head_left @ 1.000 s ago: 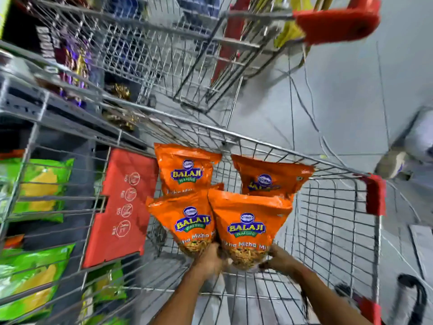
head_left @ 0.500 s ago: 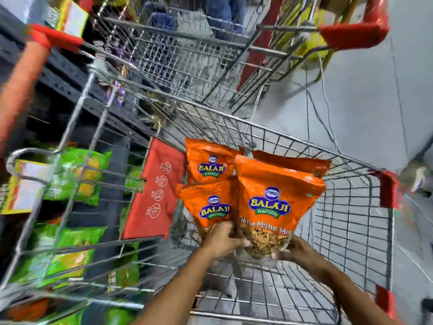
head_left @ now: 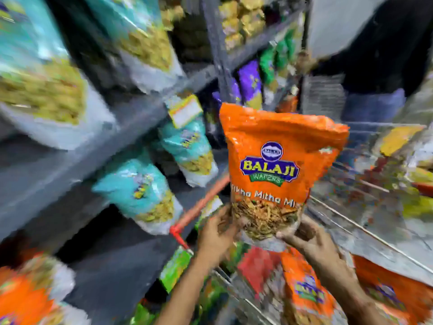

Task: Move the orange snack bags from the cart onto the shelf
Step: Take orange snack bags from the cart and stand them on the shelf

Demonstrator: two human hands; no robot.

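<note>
An orange Balaji snack bag [head_left: 276,160] stands upright in the air, held by its clear bottom edge. My left hand [head_left: 216,235] grips its lower left corner and my right hand [head_left: 307,240] grips its lower right corner. The bag is raised above the wire cart [head_left: 365,233] and sits just right of the grey shelf [head_left: 131,123]. More orange bags [head_left: 304,289] lie blurred in the cart below my hands. Another orange bag [head_left: 21,299] rests on a lower shelf level at the bottom left.
Teal snack bags [head_left: 138,188] fill the shelf levels on the left. Purple and green packets [head_left: 250,83] stand further back. A shelf upright [head_left: 218,55] rises just behind the held bag. Yellow packets [head_left: 398,139] lie at the right. A person in dark clothing [head_left: 375,66] stands beyond.
Both hands have lifted one orange bag up out of the cart and toward the shelf. My view has swung up and left from the cart to the shelves.
</note>
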